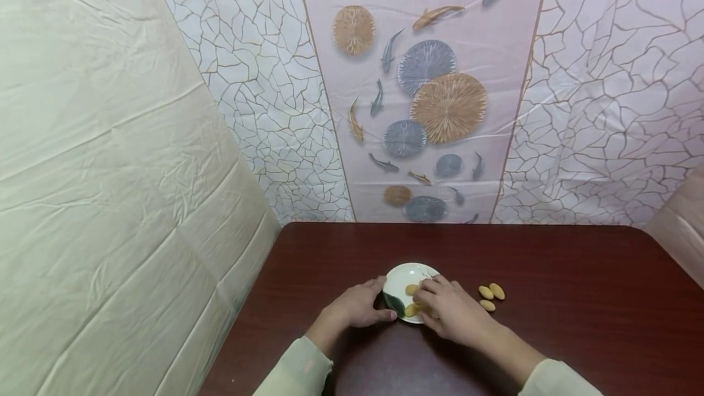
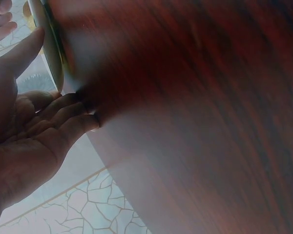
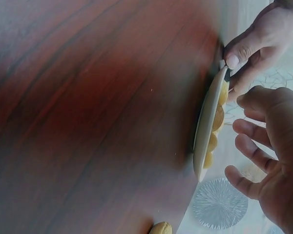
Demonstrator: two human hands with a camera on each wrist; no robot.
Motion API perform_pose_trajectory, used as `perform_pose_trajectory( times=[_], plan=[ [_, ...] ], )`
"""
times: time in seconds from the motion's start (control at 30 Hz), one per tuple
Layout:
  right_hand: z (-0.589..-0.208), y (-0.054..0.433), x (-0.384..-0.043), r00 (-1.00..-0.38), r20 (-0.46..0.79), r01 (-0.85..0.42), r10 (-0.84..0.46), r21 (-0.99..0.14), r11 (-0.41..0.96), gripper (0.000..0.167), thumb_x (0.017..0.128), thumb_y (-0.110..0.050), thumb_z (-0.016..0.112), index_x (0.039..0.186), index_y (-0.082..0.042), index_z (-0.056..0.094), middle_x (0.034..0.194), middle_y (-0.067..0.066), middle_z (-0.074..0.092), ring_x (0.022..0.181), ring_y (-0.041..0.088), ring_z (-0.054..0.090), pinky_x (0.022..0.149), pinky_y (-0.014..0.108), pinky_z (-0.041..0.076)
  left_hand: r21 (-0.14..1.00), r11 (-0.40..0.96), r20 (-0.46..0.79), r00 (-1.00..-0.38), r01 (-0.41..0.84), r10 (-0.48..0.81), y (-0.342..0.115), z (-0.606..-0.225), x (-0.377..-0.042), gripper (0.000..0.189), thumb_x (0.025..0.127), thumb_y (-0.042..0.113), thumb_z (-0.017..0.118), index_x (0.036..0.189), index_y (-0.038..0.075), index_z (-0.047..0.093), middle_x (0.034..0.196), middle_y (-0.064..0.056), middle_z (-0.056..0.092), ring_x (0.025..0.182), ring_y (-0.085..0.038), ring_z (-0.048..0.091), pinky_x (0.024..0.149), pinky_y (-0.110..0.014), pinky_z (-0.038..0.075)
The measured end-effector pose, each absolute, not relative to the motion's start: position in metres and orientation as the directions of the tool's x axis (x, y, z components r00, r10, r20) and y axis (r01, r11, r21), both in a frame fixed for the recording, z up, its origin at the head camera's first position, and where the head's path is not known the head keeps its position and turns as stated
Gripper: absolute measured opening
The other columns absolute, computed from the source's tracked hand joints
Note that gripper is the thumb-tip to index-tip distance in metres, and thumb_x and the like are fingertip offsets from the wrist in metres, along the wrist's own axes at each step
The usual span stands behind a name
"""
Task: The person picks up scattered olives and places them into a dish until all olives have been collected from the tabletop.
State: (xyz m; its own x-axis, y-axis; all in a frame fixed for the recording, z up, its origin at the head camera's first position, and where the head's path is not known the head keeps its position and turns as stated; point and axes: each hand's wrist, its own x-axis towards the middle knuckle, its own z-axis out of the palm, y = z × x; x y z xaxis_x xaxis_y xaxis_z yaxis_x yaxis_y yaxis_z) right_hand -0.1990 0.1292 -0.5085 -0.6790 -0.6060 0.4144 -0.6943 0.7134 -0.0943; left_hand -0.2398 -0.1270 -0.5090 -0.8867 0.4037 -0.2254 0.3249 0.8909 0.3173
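Observation:
A white plate [image 1: 397, 280] with a dark green leaf pattern lies on the table. Several yellowish-tan oval pieces [image 1: 411, 310], nut-like in look, sit on it; the right hand hides part of them in the head view. My left hand [image 1: 360, 304] holds the plate's left rim, thumb at the near side and fingers farther back. Over the plate's right side is my right hand [image 1: 453, 312]. Its fingers are spread and loosely bent in the right wrist view, with nothing visible between them and a gap from the pieces [image 3: 218, 118].
Three more oval pieces [image 1: 487, 305] lie on the dark red-brown table [image 1: 577, 298], right of the plate. A patterned cloth [image 1: 440, 188] hangs behind the table's far edge, and a pale cloth [image 1: 137, 200] along its left side.

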Motion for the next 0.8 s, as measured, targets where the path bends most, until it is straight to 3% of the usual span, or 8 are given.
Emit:
perform_pose_trajectory(
  times=[0.13, 0.33, 0.57, 0.8],
  plan=[
    [-0.508, 0.133, -0.198, -0.691, 0.408, -0.683, -0.597, -0.099, 0.723, 0.024, 0.092, -0.025, 0.091, 0.113, -0.02, 0.081, 0.112, -0.005, 0.073, 0.104, 0.02, 0.063, 0.075, 0.041, 0.056, 0.319, 0.891, -0.227, -0.887, 0.322, 0.401, -0.128, -0.51, -0.24, 0.096, 0.099, 0.059, 0.077, 0.174, 0.015, 0.036, 0.173, -0.01, 0.05, 0.156, -0.032, 0.054, 0.126, -0.046, 0.048],
    [-0.504, 0.139, -0.195, -0.688, 0.432, -0.683, -0.583, -0.114, 0.722, 0.02, 0.093, -0.026, 0.088, 0.112, -0.021, 0.081, 0.105, -0.008, 0.069, 0.093, 0.013, 0.056, 0.071, 0.032, 0.047, 0.323, 0.89, -0.224, -0.887, 0.322, 0.403, -0.128, -0.508, -0.239, 0.095, 0.1, 0.059, 0.077, 0.174, 0.015, 0.036, 0.174, -0.009, 0.049, 0.157, -0.031, 0.053, 0.127, -0.046, 0.047],
    [-0.499, 0.148, -0.195, -0.713, 0.426, -0.651, -0.557, -0.106, 0.752, 0.027, 0.092, -0.027, 0.089, 0.116, -0.018, 0.081, 0.113, -0.004, 0.072, 0.097, 0.015, 0.059, 0.071, 0.034, 0.049, 0.325, 0.89, -0.228, -0.887, 0.319, 0.401, -0.127, -0.508, -0.239, 0.095, 0.1, 0.059, 0.077, 0.174, 0.015, 0.036, 0.175, -0.009, 0.048, 0.158, -0.031, 0.051, 0.127, -0.046, 0.046],
    [-0.497, 0.161, -0.198, -0.694, 0.468, -0.646, -0.547, -0.068, 0.761, 0.028, 0.087, -0.025, 0.092, 0.112, -0.017, 0.081, 0.107, -0.005, 0.07, 0.095, 0.015, 0.058, 0.069, 0.032, 0.047, 0.333, 0.89, -0.232, -0.887, 0.313, 0.399, -0.126, -0.507, -0.239, 0.095, 0.1, 0.058, 0.077, 0.174, 0.014, 0.036, 0.175, -0.009, 0.047, 0.159, -0.031, 0.05, 0.128, -0.046, 0.046]
  ],
)
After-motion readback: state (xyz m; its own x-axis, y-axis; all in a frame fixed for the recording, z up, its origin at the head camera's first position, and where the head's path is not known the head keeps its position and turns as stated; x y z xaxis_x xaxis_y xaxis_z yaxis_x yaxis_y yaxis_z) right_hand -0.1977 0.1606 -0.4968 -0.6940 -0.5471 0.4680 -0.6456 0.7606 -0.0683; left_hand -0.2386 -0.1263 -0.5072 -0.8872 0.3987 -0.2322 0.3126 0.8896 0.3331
